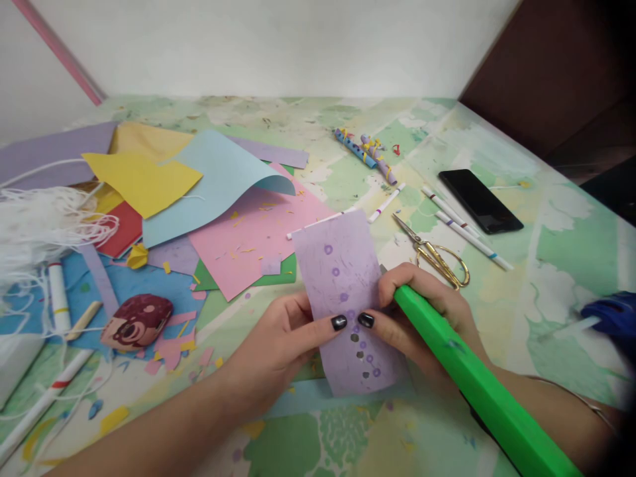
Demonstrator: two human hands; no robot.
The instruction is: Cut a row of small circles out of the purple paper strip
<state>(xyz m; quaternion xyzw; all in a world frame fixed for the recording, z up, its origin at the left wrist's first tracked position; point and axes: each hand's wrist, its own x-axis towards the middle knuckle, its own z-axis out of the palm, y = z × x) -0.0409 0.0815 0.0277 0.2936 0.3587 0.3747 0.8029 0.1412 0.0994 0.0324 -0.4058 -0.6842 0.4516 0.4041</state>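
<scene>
My left hand (285,334) pinches the left edge of a lilac paper strip (342,278), thumb on top. The strip carries a row of drawn purple rings and several punched holes near its lower end. My right hand (427,311) grips a long bright green tool (477,384) whose tip meets the strip's right edge; its thumb also presses on the paper. Both hands sit just above the table, near its front.
Coloured paper sheets (223,185) lie piled at left beside white string (44,218) and a small cartoon-face object (136,321). Gold scissors (434,255), white paper sticks (467,228), a black phone (479,201) and rolled paper beads (368,152) lie at right. Something blue (611,315) shows at the right edge.
</scene>
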